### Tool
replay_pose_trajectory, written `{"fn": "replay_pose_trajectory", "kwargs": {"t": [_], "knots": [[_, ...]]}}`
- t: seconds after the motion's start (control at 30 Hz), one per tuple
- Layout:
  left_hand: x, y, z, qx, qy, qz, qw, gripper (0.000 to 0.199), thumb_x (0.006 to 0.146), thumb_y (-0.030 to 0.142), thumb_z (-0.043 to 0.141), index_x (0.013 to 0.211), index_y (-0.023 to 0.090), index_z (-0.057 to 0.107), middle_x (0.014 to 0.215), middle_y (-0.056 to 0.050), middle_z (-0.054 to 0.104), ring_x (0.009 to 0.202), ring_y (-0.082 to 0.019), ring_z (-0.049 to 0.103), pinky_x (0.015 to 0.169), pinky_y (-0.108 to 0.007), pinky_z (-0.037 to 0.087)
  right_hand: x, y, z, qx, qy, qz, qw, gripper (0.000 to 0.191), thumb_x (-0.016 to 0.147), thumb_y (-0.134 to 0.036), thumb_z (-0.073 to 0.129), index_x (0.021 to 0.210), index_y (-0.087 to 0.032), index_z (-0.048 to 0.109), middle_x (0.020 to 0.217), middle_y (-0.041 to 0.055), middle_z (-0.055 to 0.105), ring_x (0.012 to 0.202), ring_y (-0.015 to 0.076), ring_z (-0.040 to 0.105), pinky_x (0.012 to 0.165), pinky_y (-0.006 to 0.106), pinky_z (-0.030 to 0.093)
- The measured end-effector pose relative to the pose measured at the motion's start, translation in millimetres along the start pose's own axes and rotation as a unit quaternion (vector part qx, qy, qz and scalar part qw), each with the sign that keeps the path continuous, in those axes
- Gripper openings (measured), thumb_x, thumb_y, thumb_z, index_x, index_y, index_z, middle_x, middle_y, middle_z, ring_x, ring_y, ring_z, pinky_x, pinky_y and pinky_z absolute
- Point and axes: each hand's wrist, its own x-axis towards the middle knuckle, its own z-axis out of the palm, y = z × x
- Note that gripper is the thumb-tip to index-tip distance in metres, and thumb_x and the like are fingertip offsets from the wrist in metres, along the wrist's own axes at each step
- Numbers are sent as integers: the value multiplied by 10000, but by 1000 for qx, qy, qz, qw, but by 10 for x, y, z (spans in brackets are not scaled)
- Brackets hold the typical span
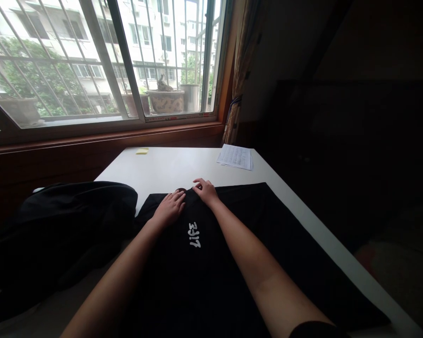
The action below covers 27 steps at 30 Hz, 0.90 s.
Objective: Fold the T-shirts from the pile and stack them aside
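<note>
A black garment [204, 281] with white lettering [194, 234] lies spread over the near part of a white table [169, 164]. My left hand [169, 206] rests palm down on its cloth close to the far edge, fingers stretched out. Beside a small curved, brownish bit of that edge [181, 189] are the left fingertips. Just to the right, my right hand [205, 191] touches the same far edge, its fingers slightly bent and the thumb apart from the forefinger. Whether any cloth sits between them is too dark to tell.
Bunched black cloth [88, 211] lies at the left. Papers [235, 157] sit at the table's far right corner, and a yellow sticky-note pad [142, 151] at its far left. Beyond stand a barred window [102, 65] and a curtain [238, 75]. The right side is dark.
</note>
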Motion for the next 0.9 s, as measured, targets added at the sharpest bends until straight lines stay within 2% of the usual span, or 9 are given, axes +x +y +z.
{"fn": "replay_pose_trajectory", "kwargs": {"t": [0.1, 0.17, 0.3, 0.43, 0.57, 0.7, 0.8, 0.9], "knots": [[-24, 0, -13, 13, -32, -51, 998, 521, 1045, 386, 356, 1534, 217, 418, 1626, -87, 373, 1538, -264, 245, 1251, -485, 165, -8, -4, 1, 6, -9, -11, 1000, 306, 855, -322, 731, 1156, -323, 675, 923, -11, 740, 1039, 218, 604, 996, 363, 424], [-21, 21, -29, 19, -43, -80, 996, 555, 1041, 418, 356, 1568, 240, 356, 1650, -72, 323, 1553, -265, 194, 1253, -501, 132, -8, 7, -2, 9, -14, -15, 1000, 341, 828, -295, 756, 1158, -330, 678, 922, -18, 739, 1036, 219, 606, 995, 364, 425], [-12, 10, -39, 35, -46, -133, 989, 631, 1035, 470, 337, 1601, 198, 270, 1669, -108, 255, 1560, -296, 150, 1242, -554, 104, 5, 53, 4, 11, -10, -21, 1000, 436, 838, -227, 730, 1248, -342, 634, 965, -27, 744, 1058, 213, 595, 1008, 370, 421], [-26, -130, -66, 48, -49, -217, 974, 665, 1026, 521, 287, 1595, 177, 286, 1672, -138, 232, 1561, -321, 133, 1230, -593, 100, 16, 82, 26, 6, -6, -33, 999, 530, 882, -225, 684, 1375, -361, 543, 1034, -27, 752, 1104, 221, 579, 1033, 399, 408], [-48, -281, -112, 67, -49, -298, 951, 685, 1011, 557, 266, 1576, 177, 339, 1673, -149, 227, 1560, -329, 133, 1223, -606, 129, 11, 76, 33, -7, -16, -56, 998, 516, 891, -244, 675, 1374, -377, 548, 1100, -35, 755, 1141, 229, 579, 1041, 418, 410], [-105, -353, -115, 100, -22, -344, 933, 627, 1026, 505, 266, 1544, 175, 393, 1660, -143, 279, 1542, -318, 202, 1212, -613, 176, -2, 69, 26, -29, -8, -69, 997, 324, 854, -270, 703, 1173, -320, 688, 1096, -21, 755, 1087, 233, 609, 1012, 400, 439], [-174, -406, -129, 111, 37, -320, 940, 493, 1025, 400, 341, 1419, 175, 535, 1554, -164, 451, 1451, -332, 366, 1174, -570, 288, -9, 76, 25, -48, 10, -64, 997, 265, 851, -239, 668, 1109, -279, 713, 1028, -4, 759, 1037, 232, 623, 988, 393, 457], [-216, -489, -187, 115, 73, -296, 945, 339, 992, 325, 431, 1204, 173, 648, 1325, -173, 595, 1264, -335, 519, 1072, -474, 418, -10, 85, 30, -69, 22, -56, 996, 300, 854, -217, 634, 1142, -267, 701, 976, 6, 759, 1032, 242, 619, 965, 400, 470]]}}
